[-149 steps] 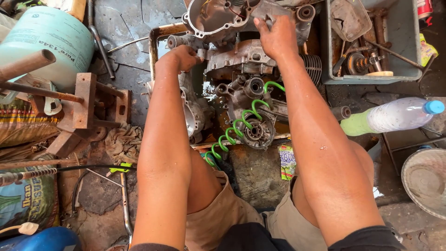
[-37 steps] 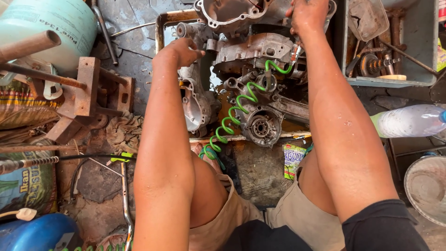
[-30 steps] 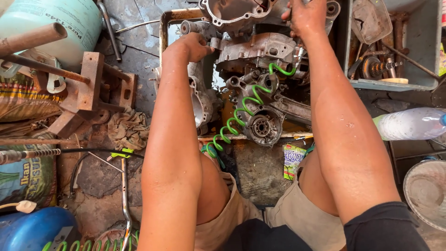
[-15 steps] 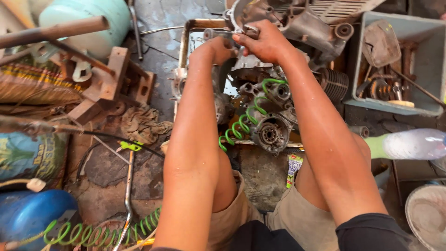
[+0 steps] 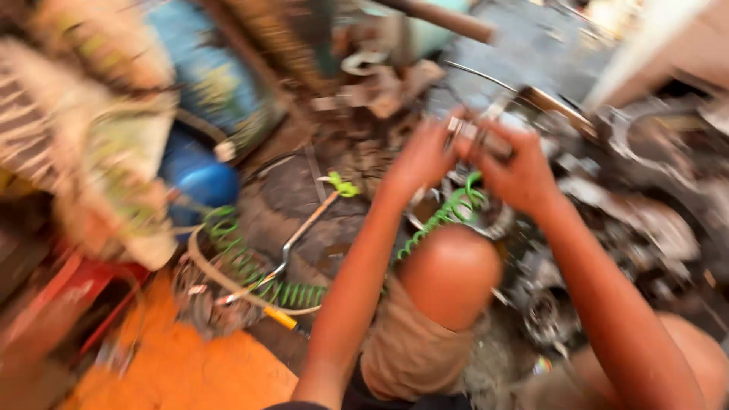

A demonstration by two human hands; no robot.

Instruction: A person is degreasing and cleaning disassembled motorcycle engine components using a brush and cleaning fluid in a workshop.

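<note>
Both hands meet on 1 small metal part (image 5: 480,138), a grey, bar-like piece held up in front of the person. The picture is very blurry, so what kind of part it is cannot be told.

The left hand (image 5: 420,157) grips the near end of it, fingers curled tight. The right hand (image 5: 519,173) wraps the other end, fingers closed too. Using 2 hands likely keeps the piece steady, or lets 1 hand hold while the other one works on it.

The part sits above the bent knee (image 5: 450,269), over the dirty floor (image 5: 334,235) where the person is crouched. A green coiled hose (image 5: 444,216) runs from under the hands, past the knee, to the lower left. It lies loose on the floor, probably so it can stretch.

To the right is a heap of grey engine pieces (image 5: 645,205), close enough to reach.

At the upper left there is a round blue container (image 5: 199,176) beside a pale striped sack (image 5: 91,129). An orange patch (image 5: 190,364) fills the bottom left corner of the floor. No label can be made out on anything.
</note>
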